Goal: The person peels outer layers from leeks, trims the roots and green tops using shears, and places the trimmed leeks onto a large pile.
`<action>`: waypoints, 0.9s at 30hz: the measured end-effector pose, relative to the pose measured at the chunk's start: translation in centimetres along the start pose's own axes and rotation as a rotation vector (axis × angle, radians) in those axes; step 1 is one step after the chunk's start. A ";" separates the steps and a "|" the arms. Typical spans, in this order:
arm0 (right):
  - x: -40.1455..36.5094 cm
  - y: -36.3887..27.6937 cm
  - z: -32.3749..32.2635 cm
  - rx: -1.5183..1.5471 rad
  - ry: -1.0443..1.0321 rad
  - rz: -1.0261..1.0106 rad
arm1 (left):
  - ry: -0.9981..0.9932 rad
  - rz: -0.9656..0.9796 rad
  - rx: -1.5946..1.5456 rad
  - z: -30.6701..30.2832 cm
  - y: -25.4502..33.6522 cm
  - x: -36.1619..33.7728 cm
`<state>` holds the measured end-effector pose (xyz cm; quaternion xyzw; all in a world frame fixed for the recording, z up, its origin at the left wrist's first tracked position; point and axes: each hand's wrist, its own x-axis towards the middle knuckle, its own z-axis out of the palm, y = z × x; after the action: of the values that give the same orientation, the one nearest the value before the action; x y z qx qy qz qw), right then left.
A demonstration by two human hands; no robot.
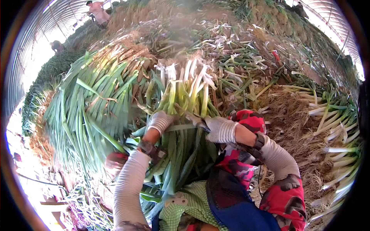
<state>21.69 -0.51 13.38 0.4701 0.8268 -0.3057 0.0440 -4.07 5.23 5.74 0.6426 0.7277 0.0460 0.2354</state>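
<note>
- Leek bunch [179, 144], leaves reaching the checked cloth [192, 198], white ends pointing away
- Left hand [160, 121] and right hand [222, 130], gloved, fingers curled at its sides; cannot tell what each grips
- Beyond, strewn leeks [241, 57]

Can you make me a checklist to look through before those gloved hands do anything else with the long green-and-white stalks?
1. Left hand in a grey-and-white knit glove at the stalks: ok.
2. Right hand in a matching knit glove beside them: ok.
3. Long green-and-white leafy stalks, white ends pointing away from the person: ok.
4. White ends level: not ok, they stick out unevenly.
5. Pale, narrow, flat strip across the stalks, fastened: cannot tell.
</note>
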 end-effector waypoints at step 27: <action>5.7 -0.3 -1.0 -0.064 0.142 0.214 | 0.292 -0.040 -0.221 4.8 7.8 -6.8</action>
<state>18.55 4.19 12.29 0.5743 0.7824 -0.2387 0.0326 5.43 -1.08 6.30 0.5847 0.7573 0.2139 0.1974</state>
